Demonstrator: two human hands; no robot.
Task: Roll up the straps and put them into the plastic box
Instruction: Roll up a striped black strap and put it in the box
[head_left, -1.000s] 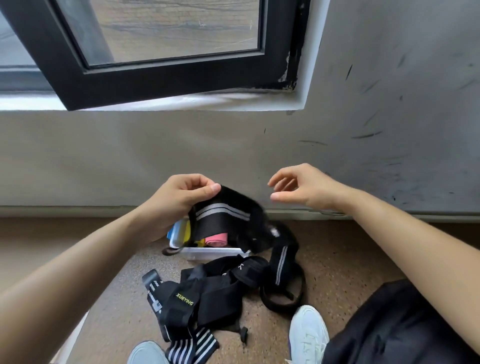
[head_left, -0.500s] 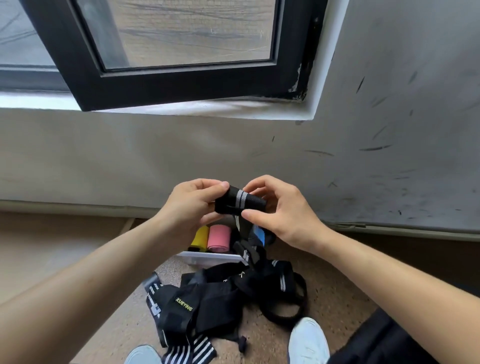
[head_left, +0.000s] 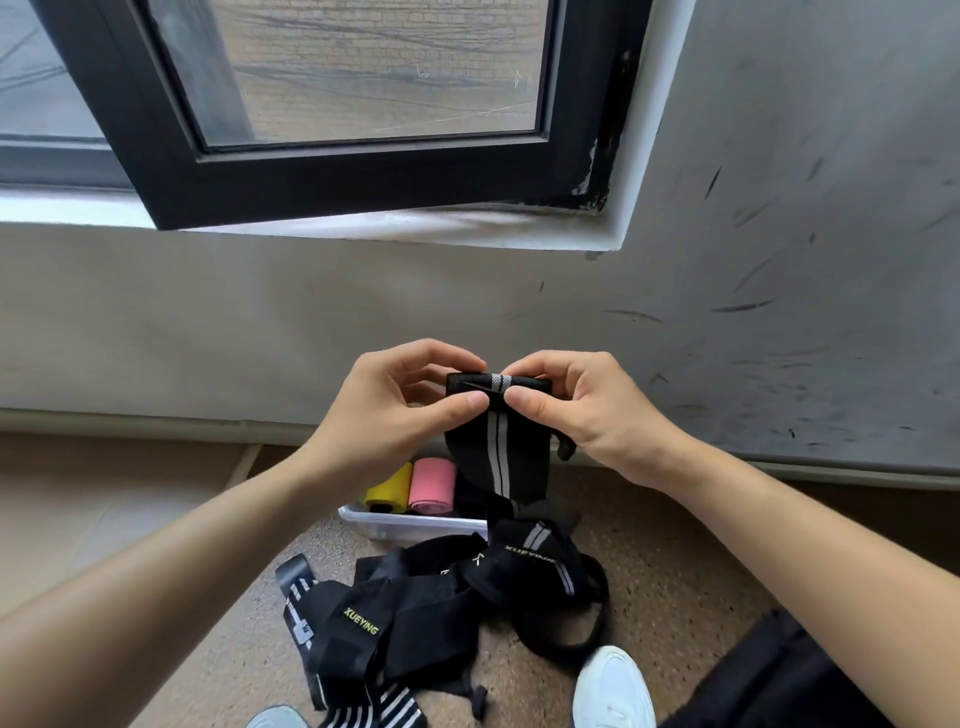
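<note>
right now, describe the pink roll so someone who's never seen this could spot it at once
Below the black-framed window, a clear plastic box sits on the floor. The pink roll lies in it, between a yellow roll and the hanging black strap with grey stripes. It is the only pink thing there.

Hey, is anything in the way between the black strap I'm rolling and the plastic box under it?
Nothing separate. Only the loose tail of the black grey-striped strap hangs over the clear plastic box; a yellow roll and a pink roll fill its left part.
</note>
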